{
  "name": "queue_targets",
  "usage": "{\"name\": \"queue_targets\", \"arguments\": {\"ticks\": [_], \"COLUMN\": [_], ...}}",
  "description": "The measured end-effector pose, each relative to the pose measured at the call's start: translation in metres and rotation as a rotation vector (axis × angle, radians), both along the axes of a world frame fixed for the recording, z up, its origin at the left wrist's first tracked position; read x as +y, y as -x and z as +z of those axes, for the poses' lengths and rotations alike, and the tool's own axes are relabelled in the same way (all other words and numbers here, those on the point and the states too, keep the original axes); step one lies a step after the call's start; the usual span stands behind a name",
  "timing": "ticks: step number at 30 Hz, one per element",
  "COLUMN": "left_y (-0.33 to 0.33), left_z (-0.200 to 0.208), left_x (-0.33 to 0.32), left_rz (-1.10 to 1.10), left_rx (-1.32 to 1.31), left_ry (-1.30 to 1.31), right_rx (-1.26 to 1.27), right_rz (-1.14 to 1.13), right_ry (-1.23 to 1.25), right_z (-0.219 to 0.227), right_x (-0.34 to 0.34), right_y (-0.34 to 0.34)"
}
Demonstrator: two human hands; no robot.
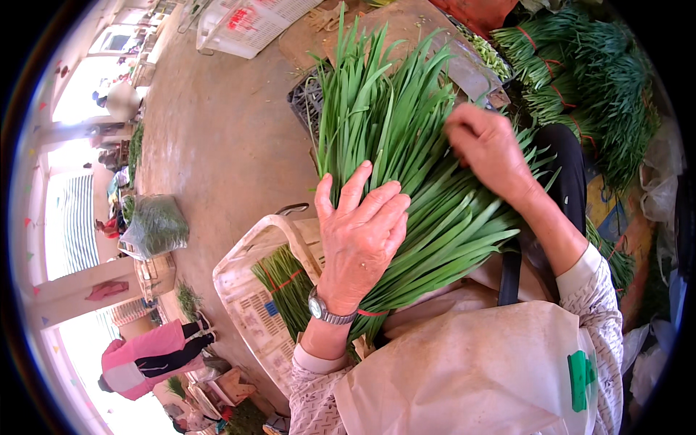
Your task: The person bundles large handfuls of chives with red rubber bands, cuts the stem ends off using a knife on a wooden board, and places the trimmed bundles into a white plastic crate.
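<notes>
My left hand [359,243] lies on the pile of long green leaves [384,138], with the back of the hand upward and the fingers spread apart; it is not clenched around anything that I can see. My right hand [489,148] is at the right side of the same pile, with the fingers bent inward. It is a little blurred, so I cannot tell whether some leaf is pinched between these fingers.

The leaves are in front of me and reach over my lap, their upper ends spreading away from me near a black crate [306,101]. On my left wrist there is a watch [317,307] with a metal strap, and just beside it a red band [372,313] is visible at the lower part of the leaves. To the left of this wrist stands a pale plastic basket [235,272], and inside it lies a green bundle [283,297] tied with red. I wear a pale apron [457,362], which has a piece of green tape [578,380] at its right side. At the upper right, many tied bundles [602,80] are heaped together. Far to the left, a person in pink [159,348] is bending forward.
</notes>
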State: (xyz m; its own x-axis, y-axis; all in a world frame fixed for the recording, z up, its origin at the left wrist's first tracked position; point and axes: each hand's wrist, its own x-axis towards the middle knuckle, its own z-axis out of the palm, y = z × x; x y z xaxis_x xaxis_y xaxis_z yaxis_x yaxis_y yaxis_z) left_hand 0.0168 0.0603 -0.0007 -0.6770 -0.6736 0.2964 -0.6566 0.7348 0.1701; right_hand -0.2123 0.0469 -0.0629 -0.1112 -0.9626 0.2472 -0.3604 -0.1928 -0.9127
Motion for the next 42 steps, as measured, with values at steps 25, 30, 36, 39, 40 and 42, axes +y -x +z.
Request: {"name": "queue_targets", "arguments": {"ticks": [25,30,36,39,40,42], "left_y": [-0.032,-0.028,-0.033,-0.035,-0.036,-0.035], "left_z": [-0.011,-0.010,-0.015,-0.011,-0.009,0.006], "left_x": [-0.019,-0.016,-0.016,-0.018,-0.016,-0.009], "left_rz": [0.306,0.284,0.298,0.313,0.308,0.294], "left_rx": [0.872,0.925,0.997,1.011,1.013,0.982], "left_ry": [-0.758,-0.837,-0.764,-0.780,-0.749,-0.686], "right_rx": [0.518,0.484,0.490,0.538,0.560,0.653], "right_rz": [0.444,0.344,0.442,0.475,0.487,0.543], "right_ry": [0.062,0.208,0.159,0.212,0.223,0.163], "right_z": [0.036,0.046,0.035,0.045,0.047,0.055], "right_x": [0.090,0.075,0.069,0.070,0.073,0.078], "right_y": [-0.020,-0.021,-0.018,-0.012,-0.011,-0.008]}}
